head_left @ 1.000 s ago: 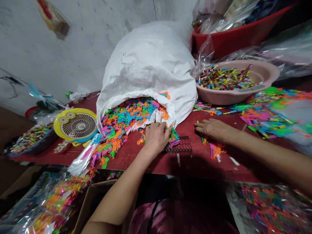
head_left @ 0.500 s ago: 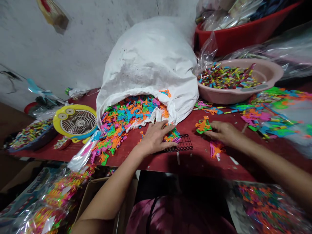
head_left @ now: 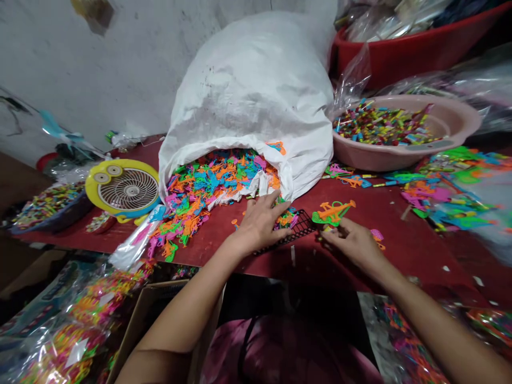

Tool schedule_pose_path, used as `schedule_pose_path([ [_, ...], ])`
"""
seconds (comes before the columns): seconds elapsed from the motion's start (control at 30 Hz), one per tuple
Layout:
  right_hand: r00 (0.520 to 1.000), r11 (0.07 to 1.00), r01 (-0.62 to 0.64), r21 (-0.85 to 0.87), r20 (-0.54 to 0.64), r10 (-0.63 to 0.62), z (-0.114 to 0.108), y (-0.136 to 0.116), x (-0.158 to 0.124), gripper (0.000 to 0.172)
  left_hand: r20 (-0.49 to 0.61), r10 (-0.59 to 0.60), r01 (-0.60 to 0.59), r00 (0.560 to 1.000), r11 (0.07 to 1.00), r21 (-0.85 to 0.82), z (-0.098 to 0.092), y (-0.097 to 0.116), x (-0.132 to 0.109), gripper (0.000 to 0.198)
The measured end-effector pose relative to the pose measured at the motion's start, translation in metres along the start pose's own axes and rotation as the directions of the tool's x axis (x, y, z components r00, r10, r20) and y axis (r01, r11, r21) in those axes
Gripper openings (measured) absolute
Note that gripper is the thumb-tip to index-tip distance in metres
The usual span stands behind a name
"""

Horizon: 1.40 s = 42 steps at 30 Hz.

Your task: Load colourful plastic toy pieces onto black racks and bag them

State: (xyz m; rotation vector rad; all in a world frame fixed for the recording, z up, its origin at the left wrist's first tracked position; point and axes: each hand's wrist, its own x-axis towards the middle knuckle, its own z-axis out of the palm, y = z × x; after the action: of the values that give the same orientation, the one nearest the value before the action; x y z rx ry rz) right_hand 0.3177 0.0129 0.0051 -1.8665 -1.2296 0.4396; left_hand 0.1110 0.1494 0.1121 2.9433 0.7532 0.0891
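My right hand (head_left: 354,242) pinches small flat plastic toy pieces (head_left: 332,212), orange over green, just above the red table by the black wire rack (head_left: 306,223). Fingers spread, my left hand (head_left: 260,221) lies over the left part of that rack and hides much of it. A few coloured pieces (head_left: 288,217) show between its thumb and forefinger. Behind it, a large white sack (head_left: 256,85) spills a heap of orange, green, blue and pink plastic pieces (head_left: 216,178) onto the table. Pink and orange pieces (head_left: 377,238) lie partly hidden behind my right hand.
A pink basin (head_left: 460,120) of small colourful bits stands at the back right, below a red tub (head_left: 400,53). More plastic pieces (head_left: 436,194) lie at the right. On the left are a yellow fan (head_left: 130,186) and a dark blue basin (head_left: 76,208). Filled bags hang below the table edge.
My right hand has moved left to the rack, and the orange and green pieces in it have turned to lie more sideways. My left hand stays spread over the rack. The view has shifted slightly.
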Motion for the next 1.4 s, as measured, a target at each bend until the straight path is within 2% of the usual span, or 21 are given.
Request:
schedule_pose_path([
  [0.07, 0.982, 0.969, -0.184, 0.166, 0.002, 0.186, 0.019, -0.009, -0.003, 0.035, 0.008, -0.021, 0.021, 1.0, 0.999, 0.025, 0.001, 0.001, 0.001, 0.062],
  [0.1, 0.973, 0.954, -0.228, 0.195, -0.002, 0.233, 0.029, -0.013, -0.004, 0.037, 0.002, -0.036, 0.036, 0.999, 0.999, 0.034, 0.002, 0.003, 0.002, 0.062],
  [0.2, 0.966, 0.933, -0.241, 0.269, -0.03, 0.258, 0.052, -0.02, -0.006, 0.039, -0.02, -0.079, 0.08, 0.997, 0.996, 0.046, 0.005, 0.008, 0.005, 0.06],
  [0.3, 0.976, 0.955, -0.189, 0.231, -0.06, 0.207, 0.066, -0.018, -0.006, 0.041, -0.03, -0.121, 0.122, 0.992, 0.991, 0.047, 0.007, 0.009, 0.006, 0.059],
  [0.47, 0.986, 0.992, -0.09, 0.083, -0.131, 0.101, 0.074, -0.012, -0.001, 0.04, -0.04, -0.131, 0.133, 0.991, 0.99, 0.038, 0.007, 0.008, 0.006, 0.06],
  [0.57, 0.993, 0.998, -0.061, -0.018, -0.099, 0.059, 0.076, -0.011, 0.004, 0.039, -0.036, -0.135, 0.136, 0.99, 0.99, 0.024, 0.008, 0.007, 0.007, 0.06],
  [0.7, 0.996, 0.987, 0.043, -0.157, -0.069, -0.055, 0.081, -0.004, 0.006, 0.04, -0.025, -0.142, 0.143, 0.99, 0.99, 0.008, 0.008, 0.007, 0.008, 0.062],
  [0.9, 0.977, 0.971, 0.213, -0.112, 0.02, -0.212, 0.084, -0.002, 0.005, 0.032, -0.013, -0.134, 0.134, 0.991, 0.991, -0.008, 0.008, 0.007, 0.007, 0.067],
  [1.0, 0.975, 0.968, 0.216, -0.129, 0.083, -0.207, 0.079, -0.006, 0.008, 0.03, 0.009, -0.104, 0.104, 0.995, 0.993, -0.054, 0.004, 0.004, 0.008, 0.079],
  [1.07, 0.975, 0.969, 0.21, -0.133, 0.109, -0.196, 0.077, -0.007, 0.01, 0.029, 0.015, -0.051, 0.053, 0.999, 0.994, -0.095, 0.001, 0.0, 0.012, 0.08],
  [1.17, 0.97, 0.968, 0.218, -0.125, 0.133, -0.201, 0.077, -0.005, 0.013, 0.028, -0.033, 0.107, -0.111, 0.994, 0.986, -0.124, -0.005, -0.003, 0.02, 0.059],
  [1.27, 0.974, 0.972, 0.207, -0.114, 0.115, -0.194, 0.08, -0.001, 0.014, 0.03, -0.03, 0.259, -0.26, 0.965, 0.958, -0.121, -0.007, -0.001, 0.029, 0.038],
  [1.4, 0.967, 0.97, 0.236, -0.052, 0.11, -0.229, 0.08, -0.002, 0.016, 0.032, -0.004, 0.266, -0.265, 0.964, 0.959, -0.102, -0.006, 0.003, 0.034, 0.03],
])
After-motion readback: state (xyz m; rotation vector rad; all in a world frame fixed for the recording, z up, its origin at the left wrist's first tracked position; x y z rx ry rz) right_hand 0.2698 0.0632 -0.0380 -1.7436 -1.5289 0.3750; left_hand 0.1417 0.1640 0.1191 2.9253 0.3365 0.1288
